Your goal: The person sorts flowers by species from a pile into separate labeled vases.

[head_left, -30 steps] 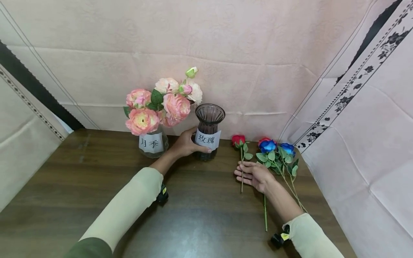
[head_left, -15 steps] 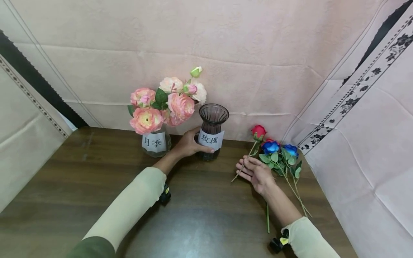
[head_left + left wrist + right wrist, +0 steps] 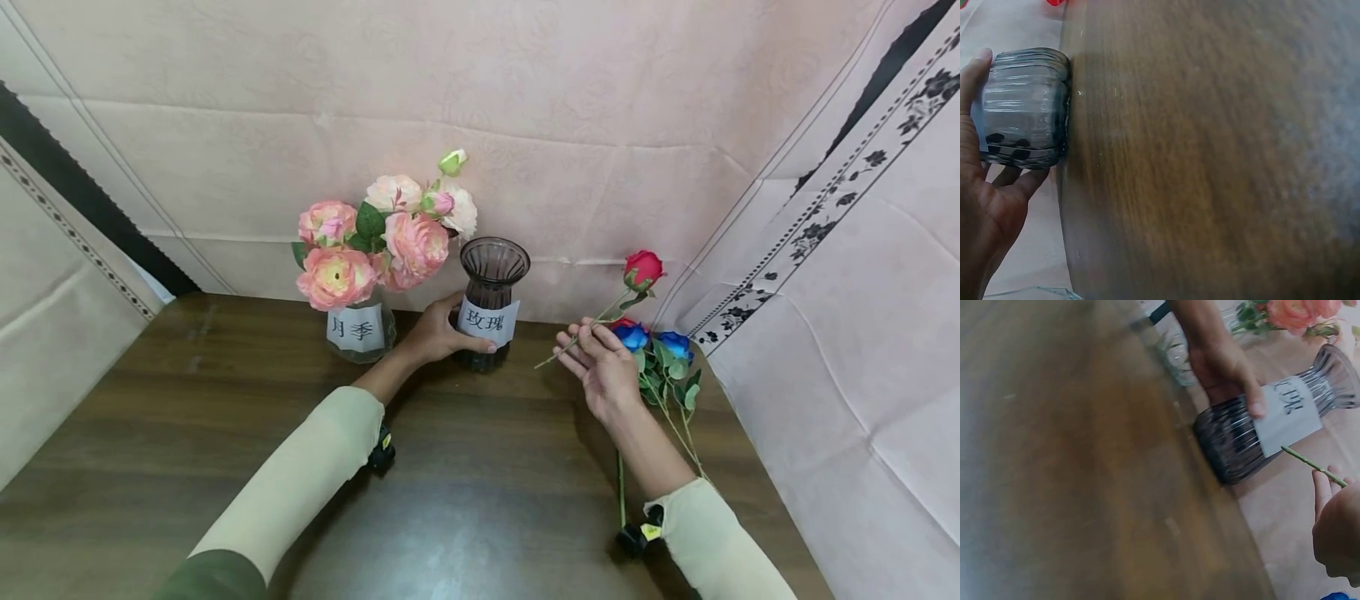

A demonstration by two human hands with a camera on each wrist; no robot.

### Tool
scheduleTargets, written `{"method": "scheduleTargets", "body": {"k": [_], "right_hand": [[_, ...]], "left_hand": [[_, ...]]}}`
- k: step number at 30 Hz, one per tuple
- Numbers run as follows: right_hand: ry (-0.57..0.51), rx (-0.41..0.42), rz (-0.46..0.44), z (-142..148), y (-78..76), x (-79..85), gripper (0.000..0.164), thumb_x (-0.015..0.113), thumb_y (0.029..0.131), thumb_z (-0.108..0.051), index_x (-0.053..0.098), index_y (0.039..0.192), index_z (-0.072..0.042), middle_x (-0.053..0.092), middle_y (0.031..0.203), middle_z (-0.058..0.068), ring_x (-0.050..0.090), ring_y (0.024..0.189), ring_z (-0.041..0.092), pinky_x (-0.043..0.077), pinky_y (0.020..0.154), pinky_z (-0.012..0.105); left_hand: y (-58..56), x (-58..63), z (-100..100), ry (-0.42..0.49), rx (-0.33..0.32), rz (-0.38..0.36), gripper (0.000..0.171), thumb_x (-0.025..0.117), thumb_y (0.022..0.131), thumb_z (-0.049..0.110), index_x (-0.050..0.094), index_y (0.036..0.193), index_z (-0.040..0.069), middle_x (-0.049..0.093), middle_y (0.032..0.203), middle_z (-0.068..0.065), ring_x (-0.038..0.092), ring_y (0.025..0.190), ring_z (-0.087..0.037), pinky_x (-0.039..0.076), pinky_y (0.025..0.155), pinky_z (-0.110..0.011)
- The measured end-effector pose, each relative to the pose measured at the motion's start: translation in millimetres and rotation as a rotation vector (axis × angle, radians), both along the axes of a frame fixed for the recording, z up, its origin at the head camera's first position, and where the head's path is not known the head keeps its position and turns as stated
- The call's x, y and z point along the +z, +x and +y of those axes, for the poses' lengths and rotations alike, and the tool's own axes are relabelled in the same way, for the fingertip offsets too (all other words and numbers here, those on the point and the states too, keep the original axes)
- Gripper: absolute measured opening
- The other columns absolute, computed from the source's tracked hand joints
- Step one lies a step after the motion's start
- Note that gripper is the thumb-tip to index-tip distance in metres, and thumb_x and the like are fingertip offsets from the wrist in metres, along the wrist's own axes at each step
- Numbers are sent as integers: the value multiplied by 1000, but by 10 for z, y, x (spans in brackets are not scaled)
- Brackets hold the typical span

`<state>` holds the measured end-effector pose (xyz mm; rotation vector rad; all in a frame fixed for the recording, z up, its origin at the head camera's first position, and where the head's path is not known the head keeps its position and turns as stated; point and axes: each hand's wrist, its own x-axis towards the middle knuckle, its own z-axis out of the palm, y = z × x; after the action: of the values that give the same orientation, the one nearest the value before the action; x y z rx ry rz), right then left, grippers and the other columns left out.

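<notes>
My left hand grips the lower body of a dark glass vase with a white paper label, its thumb across the front. The vase stands upright at the back of the table and its mouth holds nothing. In my right hand a red rose is pinched by its stem, the bloom tilted up and to the right, the cut end pointing left toward the vase. The right wrist view shows the green stem between the fingers, apart from the vase. The bloom is outside that view.
Left of the dark vase stands a labelled clear glass vase full of pink and white flowers. Blue roses and another red one, partly hidden, lie at the right under my forearm. A pale cloth wall rises behind the table.
My right hand has lifted the red rose off the table, and its bloom has swung up and to the right. My left hand has kept its hold on the vase.
</notes>
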<state>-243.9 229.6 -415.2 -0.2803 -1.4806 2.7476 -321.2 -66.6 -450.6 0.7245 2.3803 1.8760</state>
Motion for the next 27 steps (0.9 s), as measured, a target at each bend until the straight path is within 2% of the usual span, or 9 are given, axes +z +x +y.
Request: {"method": "scheduleTargets", "body": {"k": [13, 19, 23, 27], "right_hand": [[-143, -118, 123, -148, -194, 436, 10, 69, 109, -16, 75, 115, -10, 85, 100, 5, 86, 100, 23, 72, 90, 39], [-188, -151, 211, -226, -262, 596, 14, 67, 109, -19, 69, 115, -7, 81, 101, 4, 85, 102, 22, 71, 94, 39], [-224, -173, 241, -302, -296, 717, 11, 68, 108, -21, 68, 112, -10, 78, 102, 3, 83, 106, 23, 70, 98, 39], [-269, -200, 261, -402, -310, 848, 14, 71, 107, -19, 67, 117, -9, 78, 104, 3, 83, 106, 23, 68, 102, 43]], "left_hand": [[1, 10, -11, 1, -16, 19, 78, 102, 84, 10, 65, 152, 13, 77, 142, -13, 72, 135, -35, 53, 123, -56], [7, 7, -14, 6, -16, 5, 76, 101, 84, 10, 66, 151, 13, 76, 143, -13, 71, 135, -35, 52, 124, -56], [17, 17, -11, 14, -14, 0, 75, 101, 84, 11, 66, 151, 13, 76, 143, -13, 72, 135, -35, 52, 124, -56], [24, 18, -7, 17, -12, -1, 76, 101, 84, 10, 66, 151, 12, 77, 142, -14, 72, 134, -35, 53, 123, -56]]}}
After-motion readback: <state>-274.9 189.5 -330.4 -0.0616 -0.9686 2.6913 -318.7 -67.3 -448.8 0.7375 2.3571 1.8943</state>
